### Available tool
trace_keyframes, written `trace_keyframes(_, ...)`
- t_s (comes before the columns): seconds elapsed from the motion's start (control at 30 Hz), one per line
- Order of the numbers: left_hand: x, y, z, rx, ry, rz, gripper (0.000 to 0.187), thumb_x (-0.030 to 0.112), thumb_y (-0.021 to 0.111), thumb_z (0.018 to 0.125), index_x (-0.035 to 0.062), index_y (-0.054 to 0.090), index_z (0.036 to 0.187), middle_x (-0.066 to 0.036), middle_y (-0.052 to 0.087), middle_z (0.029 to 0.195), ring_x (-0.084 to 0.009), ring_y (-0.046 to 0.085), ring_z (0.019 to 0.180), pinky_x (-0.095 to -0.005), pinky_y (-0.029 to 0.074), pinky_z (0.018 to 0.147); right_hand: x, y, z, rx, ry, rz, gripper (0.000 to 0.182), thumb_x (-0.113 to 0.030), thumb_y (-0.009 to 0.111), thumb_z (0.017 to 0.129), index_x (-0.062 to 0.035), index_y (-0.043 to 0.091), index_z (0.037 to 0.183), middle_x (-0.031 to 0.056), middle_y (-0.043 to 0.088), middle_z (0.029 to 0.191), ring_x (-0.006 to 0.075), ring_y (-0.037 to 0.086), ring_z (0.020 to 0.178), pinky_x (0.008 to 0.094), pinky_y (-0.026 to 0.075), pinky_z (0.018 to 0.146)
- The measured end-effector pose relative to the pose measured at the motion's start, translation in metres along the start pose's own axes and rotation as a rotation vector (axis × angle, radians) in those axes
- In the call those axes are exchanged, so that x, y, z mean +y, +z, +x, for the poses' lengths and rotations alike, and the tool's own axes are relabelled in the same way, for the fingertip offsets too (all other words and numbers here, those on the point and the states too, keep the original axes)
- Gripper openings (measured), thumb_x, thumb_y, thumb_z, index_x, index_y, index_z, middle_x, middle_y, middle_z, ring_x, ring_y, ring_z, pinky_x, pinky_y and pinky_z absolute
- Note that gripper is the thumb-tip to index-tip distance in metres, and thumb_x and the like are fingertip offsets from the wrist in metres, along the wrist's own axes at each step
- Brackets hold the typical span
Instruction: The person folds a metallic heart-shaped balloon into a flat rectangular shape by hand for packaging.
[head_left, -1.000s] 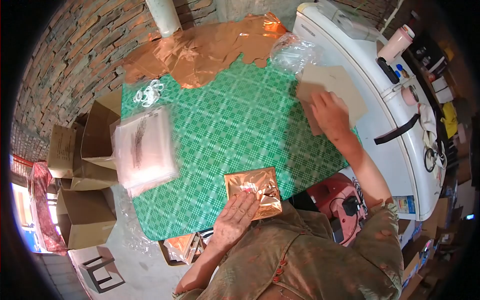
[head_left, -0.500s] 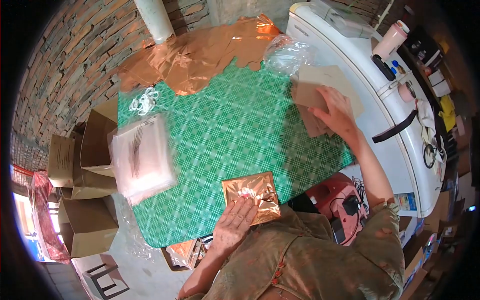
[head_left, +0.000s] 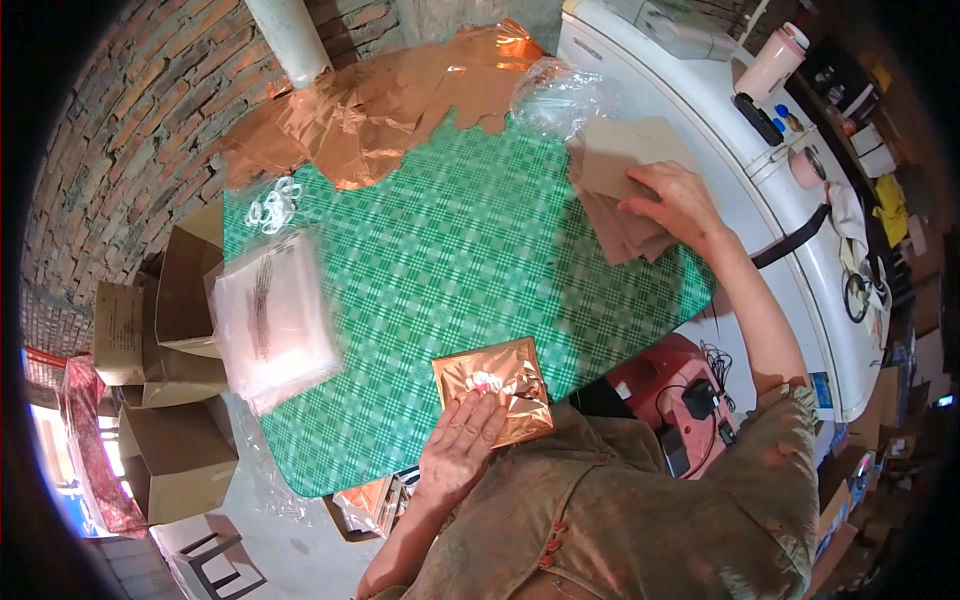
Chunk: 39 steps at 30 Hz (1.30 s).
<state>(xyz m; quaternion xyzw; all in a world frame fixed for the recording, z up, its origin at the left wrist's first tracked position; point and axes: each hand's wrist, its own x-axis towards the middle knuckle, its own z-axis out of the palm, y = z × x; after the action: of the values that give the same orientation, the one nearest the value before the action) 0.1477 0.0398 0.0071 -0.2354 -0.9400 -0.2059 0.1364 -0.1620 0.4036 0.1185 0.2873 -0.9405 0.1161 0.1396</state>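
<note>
My left hand [head_left: 462, 442] lies flat with its fingers stretched over the lower left part of a shiny copper-coloured foil packet [head_left: 522, 385] at the near edge of the green checked tablecloth [head_left: 420, 270]. At the right, my right hand [head_left: 677, 203] rests on a fanned stack of brown cards [head_left: 620, 160]; thumb and fingers are spread apart. A pile of clear plastic bags [head_left: 275, 315] lies at the table's left side, with white loops [head_left: 274, 205] above it.
Copper foil sheets [head_left: 370, 110] cover the far edge, beside crumpled clear plastic [head_left: 562, 97]. A white appliance [head_left: 660, 75] stands at the right. Open cardboard boxes [head_left: 180, 445] are on the left, and a pink container [head_left: 685, 400] is below the table's right edge.
The view has shifted slightly, moving the table leftward in frame. My right hand has moved a little to the right relative to the cards, which look more fanned. My left hand stays on the foil packet.
</note>
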Motion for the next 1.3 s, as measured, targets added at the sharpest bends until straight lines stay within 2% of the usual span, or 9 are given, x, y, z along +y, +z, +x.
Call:
trace_keyframes(0.37, 0.000, 0.003, -0.001, 0.004, -0.015, -0.011, 0.053, 0.003, 0.071, 0.087, 0.0122, 0.073, 0.139, -0.009, 0.065, 0.151, -0.0277, 0.058, 0.145, -0.0458, 0.046, 0.121, 0.013, -0.004, 0.003, -0.045, 0.019, 0.164, 0.033, -0.032, 0.074, 0.095, -0.0056, 0.079, 0.113, 0.0147, 0.079, 0.108, 0.0360, 0.072, 0.102, 0.0462, 0.056, 0.089)
trace_keyframes(0.47, 0.000, 0.002, -0.001, -0.005, -0.016, -0.009, 0.053, 0.004, 0.072, 0.087, 0.0124, 0.073, 0.139, -0.009, 0.065, 0.152, -0.0276, 0.058, 0.145, -0.0457, 0.046, 0.122, 0.036, 0.009, 0.002, -0.059, 0.016, 0.123, 0.038, -0.036, 0.076, 0.093, -0.0065, 0.078, 0.116, 0.0142, 0.076, 0.114, 0.0359, 0.070, 0.108, 0.0447, 0.055, 0.092)
trace_keyframes(0.57, 0.001, 0.002, -0.001, 0.004, -0.017, -0.009, 0.052, 0.006, 0.073, 0.087, 0.0122, 0.073, 0.138, -0.009, 0.065, 0.152, -0.0275, 0.058, 0.146, -0.0455, 0.046, 0.122, 0.010, 0.008, 0.000, -0.022, -0.046, -0.047, 0.044, -0.040, 0.077, 0.092, -0.0067, 0.077, 0.121, 0.0149, 0.072, 0.120, 0.0368, 0.066, 0.115, 0.0450, 0.054, 0.095)
trace_keyframes(0.67, 0.001, 0.002, -0.001, -0.007, -0.022, -0.016, 0.050, 0.006, 0.074, 0.088, 0.0123, 0.074, 0.137, -0.009, 0.065, 0.152, -0.0273, 0.058, 0.146, -0.0453, 0.046, 0.122, -0.014, 0.006, 0.007, -0.090, 0.068, -0.116, 0.048, -0.036, 0.077, 0.092, -0.0082, 0.073, 0.131, 0.0142, 0.063, 0.132, 0.0366, 0.058, 0.124, 0.0435, 0.048, 0.107)
trace_keyframes(0.77, 0.001, 0.003, -0.001, 0.006, -0.018, -0.007, 0.049, 0.006, 0.074, 0.087, 0.0123, 0.075, 0.136, -0.008, 0.065, 0.151, -0.0273, 0.058, 0.145, -0.0454, 0.046, 0.122, -0.013, 0.036, 0.010, 0.082, -0.017, -0.159, 0.052, -0.039, 0.078, 0.090, -0.0098, 0.071, 0.133, 0.0135, 0.058, 0.141, 0.0379, 0.055, 0.128, 0.0481, 0.045, 0.109)
trace_keyframes(0.87, 0.001, 0.004, -0.001, 0.022, -0.015, -0.016, 0.053, 0.002, 0.075, 0.081, 0.0116, 0.076, 0.134, -0.009, 0.066, 0.150, -0.0289, 0.060, 0.143, -0.0488, 0.048, 0.119, -0.018, 0.049, 0.024, 0.105, -0.174, -0.009, 0.050, -0.039, 0.079, 0.090, -0.0105, 0.070, 0.130, 0.0131, 0.054, 0.144, 0.0378, 0.051, 0.133, 0.0508, 0.042, 0.111)
trace_keyframes(0.97, -0.001, 0.003, -0.001, 0.016, -0.001, -0.015, 0.052, 0.002, 0.075, 0.082, 0.0110, 0.076, 0.134, -0.009, 0.066, 0.150, -0.0294, 0.060, 0.142, -0.0491, 0.048, 0.119, -0.010, 0.056, 0.033, 0.058, -0.337, -0.083, 0.046, -0.038, 0.080, 0.089, -0.0100, 0.069, 0.124, 0.0121, 0.057, 0.139, 0.0356, 0.054, 0.130, 0.0504, 0.044, 0.107)
trace_keyframes(1.07, -0.001, 0.002, -0.001, 0.007, 0.004, -0.005, 0.051, 0.004, 0.076, 0.083, 0.0106, 0.076, 0.133, -0.010, 0.067, 0.150, -0.0298, 0.061, 0.142, -0.0493, 0.048, 0.119, -0.004, 0.069, 0.034, 0.070, -0.370, -0.034, 0.039, -0.035, 0.081, 0.089, -0.0078, 0.068, 0.114, 0.0113, 0.060, 0.130, 0.0365, 0.056, 0.123, 0.0498, 0.045, 0.102)
trace_keyframes(1.3, 0.001, 0.003, -0.002, 0.008, -0.013, -0.015, 0.053, 0.004, 0.071, 0.087, 0.0130, 0.072, 0.139, -0.007, 0.065, 0.152, -0.0268, 0.058, 0.145, -0.0456, 0.046, 0.122, -0.027, 0.056, 0.005, 0.190, -0.360, 0.190, 0.039, -0.029, 0.081, 0.088, -0.0065, 0.063, 0.114, 0.0138, 0.061, 0.118, 0.0400, 0.058, 0.110, 0.0518, 0.046, 0.096)
